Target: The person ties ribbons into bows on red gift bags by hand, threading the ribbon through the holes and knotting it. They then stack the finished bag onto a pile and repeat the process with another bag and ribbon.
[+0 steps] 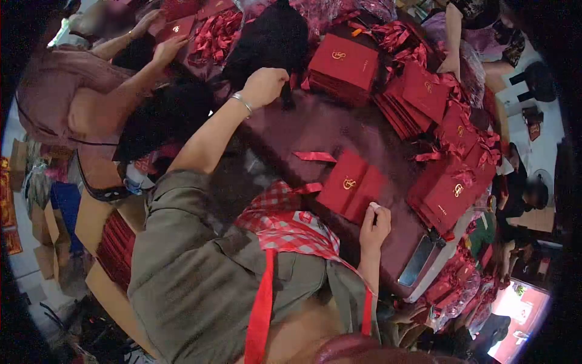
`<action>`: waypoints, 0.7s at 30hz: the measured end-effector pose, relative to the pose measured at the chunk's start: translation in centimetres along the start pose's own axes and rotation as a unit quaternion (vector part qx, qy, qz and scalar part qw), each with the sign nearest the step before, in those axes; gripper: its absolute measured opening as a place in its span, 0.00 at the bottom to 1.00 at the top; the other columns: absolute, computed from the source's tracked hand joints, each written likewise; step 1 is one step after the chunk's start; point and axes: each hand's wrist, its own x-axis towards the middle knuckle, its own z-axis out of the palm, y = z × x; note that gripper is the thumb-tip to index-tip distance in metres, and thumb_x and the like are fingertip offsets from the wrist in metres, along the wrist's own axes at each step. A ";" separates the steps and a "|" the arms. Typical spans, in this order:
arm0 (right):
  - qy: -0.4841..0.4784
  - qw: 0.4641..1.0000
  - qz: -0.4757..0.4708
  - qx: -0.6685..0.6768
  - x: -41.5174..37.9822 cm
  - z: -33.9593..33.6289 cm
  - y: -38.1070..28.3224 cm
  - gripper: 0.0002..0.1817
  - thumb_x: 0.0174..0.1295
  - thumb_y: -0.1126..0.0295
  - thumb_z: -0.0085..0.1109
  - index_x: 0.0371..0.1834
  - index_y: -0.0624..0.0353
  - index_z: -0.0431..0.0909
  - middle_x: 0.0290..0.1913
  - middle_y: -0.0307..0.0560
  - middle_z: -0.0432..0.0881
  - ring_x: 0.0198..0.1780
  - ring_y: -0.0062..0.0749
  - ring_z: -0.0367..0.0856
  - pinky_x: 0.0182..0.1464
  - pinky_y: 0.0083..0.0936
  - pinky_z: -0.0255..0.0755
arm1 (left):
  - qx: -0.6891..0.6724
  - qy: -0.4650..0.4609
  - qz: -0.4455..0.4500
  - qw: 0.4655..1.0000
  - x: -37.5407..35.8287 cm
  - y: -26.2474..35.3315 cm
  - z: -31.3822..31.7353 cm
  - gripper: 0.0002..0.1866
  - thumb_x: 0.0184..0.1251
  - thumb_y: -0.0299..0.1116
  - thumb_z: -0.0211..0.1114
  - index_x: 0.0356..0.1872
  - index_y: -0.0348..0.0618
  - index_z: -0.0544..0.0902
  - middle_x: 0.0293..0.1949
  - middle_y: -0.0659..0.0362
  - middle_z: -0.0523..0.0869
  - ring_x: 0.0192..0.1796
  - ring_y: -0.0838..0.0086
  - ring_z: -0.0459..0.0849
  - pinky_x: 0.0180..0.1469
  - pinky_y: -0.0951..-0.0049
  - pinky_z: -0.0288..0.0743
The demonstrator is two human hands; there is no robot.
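Observation:
A red folder (350, 185) with a gold emblem and red ribbon tails on its left side lies on the dark red tablecloth (303, 127). My right hand (375, 225) is at its lower right edge, thumb and fingers pinched on it. Farther up and left, my left hand (265, 87) is raised beside a black cloth heap (273, 42), its fingers curled together; whether it holds anything is too small to tell. Close to its right stands a stack of red folders (344, 64) with gold emblems.
More red folders (448, 194) with ribbons lie along the right side. A phone (418, 261) rests at the table's lower right edge. At upper left a co-worker's hands (170, 50) hold a red folder; another person's hand (450, 65) reaches in at upper right.

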 end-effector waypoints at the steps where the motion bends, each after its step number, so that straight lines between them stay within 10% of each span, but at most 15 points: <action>1: 0.000 1.000 0.001 -0.001 0.0 0.0 0.0 0.03 0.59 0.76 0.56 0.33 0.65 0.76 0.34 0.53 0.78 0.37 0.47 0.75 0.40 0.35 0.70 | 0.019 0.006 -0.014 1.000 0.0 0.3 0.3 0.09 0.58 0.33 0.59 0.35 0.43 0.83 0.32 0.49 0.85 0.38 0.55 0.83 0.42 0.59 0.76; 8: 0.015 1.000 0.012 0.007 0.1 0.0 -0.4 0.04 0.58 0.75 0.57 0.32 0.65 0.77 0.34 0.53 0.78 0.37 0.47 0.76 0.41 0.35 0.71 | 0.085 -0.029 -0.055 0.994 1.5 4.1 2.0 0.12 0.55 0.44 0.64 0.32 0.47 0.84 0.32 0.52 0.84 0.38 0.57 0.83 0.39 0.60 0.77; 21: 0.028 0.999 0.001 0.024 -0.3 0.2 -0.1 0.04 0.57 0.78 0.59 0.33 0.66 0.76 0.34 0.53 0.79 0.37 0.47 0.76 0.41 0.34 0.71 | -0.082 0.060 0.082 0.991 -10.6 6.3 1.5 0.08 0.50 0.32 0.66 0.28 0.43 0.78 0.30 0.55 0.79 0.37 0.56 0.79 0.38 0.61 0.73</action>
